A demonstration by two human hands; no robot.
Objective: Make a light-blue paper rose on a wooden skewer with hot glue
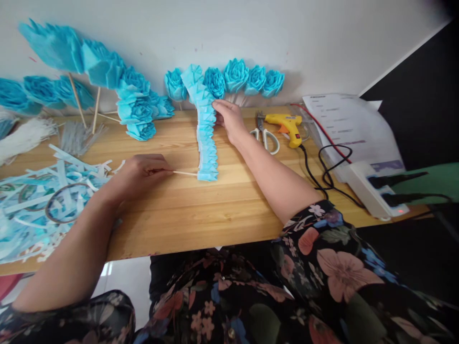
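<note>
I have the blue folded strip (207,138) lying in the middle of the wooden table (168,215), its long axis running near to far, with the far end leaning a little left. Its zigzag folds face right, and the straighter edge is on the left. The thin stick (185,173) lies across that direction, its long axis left to right, and its right end meets the strip's near end.

My left hand (143,173) is closed around the stick's left part. My right hand (231,119) pinches the strip's right edge towards the far end; some fingers are hidden, so I can't tell how firmly. To work this well, I'd keep the stick square to the strip's near end and hold the far part lightly, with just enough tension to keep the strip straight without flattening its folds. A tilted stick would probably send the layers askew.

Farther out, blue paper roses (236,75) stand by the wall, scissors (261,128) and a yellow glue gun (289,125) lie right, and paper scraps (60,174) are heaped left.
</note>
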